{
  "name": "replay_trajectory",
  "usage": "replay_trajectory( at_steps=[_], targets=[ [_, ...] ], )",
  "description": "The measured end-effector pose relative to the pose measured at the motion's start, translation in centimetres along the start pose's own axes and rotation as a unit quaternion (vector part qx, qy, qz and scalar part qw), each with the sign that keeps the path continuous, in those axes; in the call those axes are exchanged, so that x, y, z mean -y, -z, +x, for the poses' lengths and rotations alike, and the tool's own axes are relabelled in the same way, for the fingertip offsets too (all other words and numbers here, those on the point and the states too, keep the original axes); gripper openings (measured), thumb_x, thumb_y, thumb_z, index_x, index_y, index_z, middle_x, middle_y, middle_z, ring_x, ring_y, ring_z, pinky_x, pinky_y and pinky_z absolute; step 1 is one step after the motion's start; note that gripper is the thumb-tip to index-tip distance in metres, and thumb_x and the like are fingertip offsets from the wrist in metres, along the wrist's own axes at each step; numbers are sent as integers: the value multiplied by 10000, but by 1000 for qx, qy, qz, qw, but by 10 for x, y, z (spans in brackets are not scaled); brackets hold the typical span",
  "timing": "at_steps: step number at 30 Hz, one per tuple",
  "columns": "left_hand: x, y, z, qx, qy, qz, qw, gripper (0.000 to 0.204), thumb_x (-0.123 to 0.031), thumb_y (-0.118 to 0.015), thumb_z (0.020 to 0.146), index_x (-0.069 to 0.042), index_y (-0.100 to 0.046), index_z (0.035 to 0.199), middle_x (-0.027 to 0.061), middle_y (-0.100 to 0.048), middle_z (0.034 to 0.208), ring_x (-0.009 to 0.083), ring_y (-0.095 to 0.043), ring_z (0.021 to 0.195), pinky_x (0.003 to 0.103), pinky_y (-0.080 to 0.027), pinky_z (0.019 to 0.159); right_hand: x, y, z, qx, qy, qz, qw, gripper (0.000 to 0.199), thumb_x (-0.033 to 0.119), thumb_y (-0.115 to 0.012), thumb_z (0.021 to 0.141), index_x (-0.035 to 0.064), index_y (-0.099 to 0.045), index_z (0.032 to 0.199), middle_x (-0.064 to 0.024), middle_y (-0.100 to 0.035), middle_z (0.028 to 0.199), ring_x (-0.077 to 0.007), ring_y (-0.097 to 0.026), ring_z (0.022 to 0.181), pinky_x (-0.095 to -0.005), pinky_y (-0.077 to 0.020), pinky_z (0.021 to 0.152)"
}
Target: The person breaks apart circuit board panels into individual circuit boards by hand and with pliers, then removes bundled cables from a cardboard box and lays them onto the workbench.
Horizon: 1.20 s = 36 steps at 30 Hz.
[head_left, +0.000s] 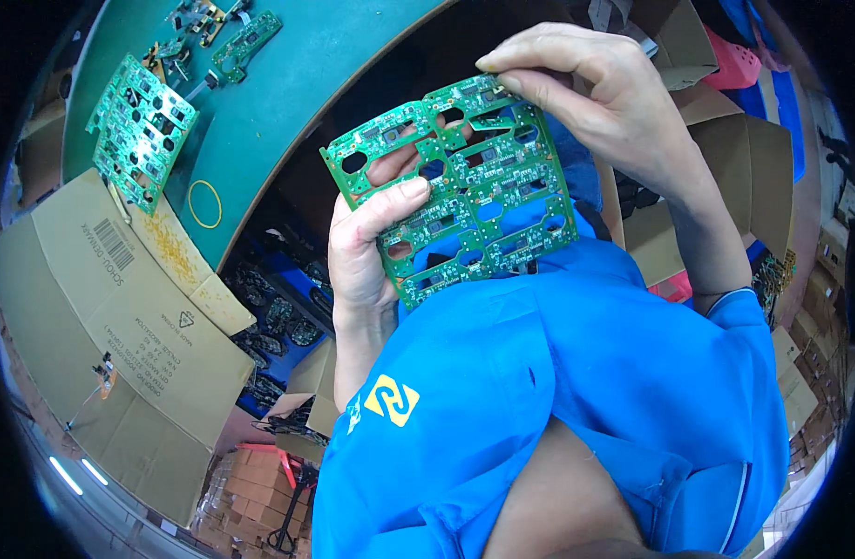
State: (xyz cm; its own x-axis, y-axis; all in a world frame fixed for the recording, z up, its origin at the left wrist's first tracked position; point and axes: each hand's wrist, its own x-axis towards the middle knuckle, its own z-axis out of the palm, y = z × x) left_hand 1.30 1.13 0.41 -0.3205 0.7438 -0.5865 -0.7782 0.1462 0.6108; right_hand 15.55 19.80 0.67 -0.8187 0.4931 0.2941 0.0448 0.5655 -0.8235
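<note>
A green circuit board panel (502, 172), made of several joined small boards with cut-out openings, is held up tilted in front of my chest. My left hand (367, 238) grips it at the left side, with the thumb on the face and the fingers behind, partly visible through the openings. At the panel's top right corner, my right hand (586, 88) is closed in a pinch, thumb and index finger at the edge. Whether a tiny part lies between those fingertips is too small to tell.
A green table (288, 79) curves across the upper left. It carries a stack of similar panels (143, 126), loose small boards (246, 47) and a yellow rubber band (205, 204). A large cardboard box (120, 326) stands at the left; open cartons (749, 177) are at the right.
</note>
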Motion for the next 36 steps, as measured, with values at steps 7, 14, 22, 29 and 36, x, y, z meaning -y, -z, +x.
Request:
replay_trajectory(
  at_steps=[7,14,22,29,36],
  targets=[
    [0,-1,0,-7,-3,-13,1000,544,29,-593,794,78,-521,1330,242,-637,1246,313,-668,1083,390,-542,949,6,3,-2,-35,-17,-29,999,99,17,-658,905,-5,-739,958,-55,-677,884,-93,-547,655,-192,-395,540],
    [3,-6,-7,-3,-65,27,998,523,21,-592,823,59,-527,1341,219,-638,1256,286,-660,1089,366,-529,953,30,-3,-2,10,-108,-15,994,78,0,-679,878,-13,-730,935,-43,-651,839,-85,-503,628,-195,-377,540],
    [3,-9,-14,-18,-117,103,988,542,11,-608,801,46,-528,1336,206,-648,1237,274,-676,1045,365,-535,936,15,-19,-11,-34,-37,-88,995,60,-16,-700,850,-12,-721,907,-39,-642,818,-79,-499,624,-203,-382,537],
    [4,-11,-23,-4,-137,149,979,564,19,-617,802,49,-515,1355,193,-646,1242,269,-668,1053,371,-508,960,25,-24,-10,-46,-59,-127,989,28,-24,-700,825,-11,-702,851,-28,-619,761,-75,-492,605,-197,-390,527],
    [6,-8,-12,19,-129,139,982,512,5,-641,853,40,-532,1352,169,-652,1239,213,-654,1029,301,-497,926,9,-29,0,-41,-93,-77,992,48,-47,-690,789,-3,-689,808,-8,-599,712,-57,-473,582,-173,-385,516]
  ],
)
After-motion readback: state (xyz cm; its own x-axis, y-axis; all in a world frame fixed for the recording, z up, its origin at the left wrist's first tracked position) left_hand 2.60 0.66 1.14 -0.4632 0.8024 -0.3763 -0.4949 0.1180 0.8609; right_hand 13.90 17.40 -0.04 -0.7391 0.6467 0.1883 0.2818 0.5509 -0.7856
